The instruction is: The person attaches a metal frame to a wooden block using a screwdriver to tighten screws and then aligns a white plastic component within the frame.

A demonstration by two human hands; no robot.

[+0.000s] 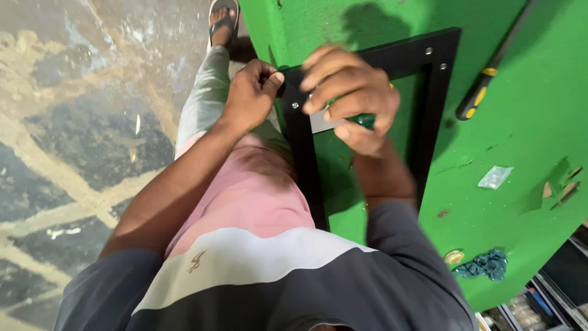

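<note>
A green table [527, 141] fills the right side, and a black rectangular frame [438, 92] lies on it with one corner hanging past the table's near edge. At that corner the left hand [251, 95] is closed, pinching the frame's edge, while just beside it the right hand [349, 95] curls over the frame, gripping a green-handled tool [366, 120] and touching a small grey metal plate [321, 122]. Beyond the frame lies a yellow-and-black screwdriver [481, 92]; nearer than it, a small clear plastic bag [495, 176] and a crumpled teal cloth [487, 265].
</note>
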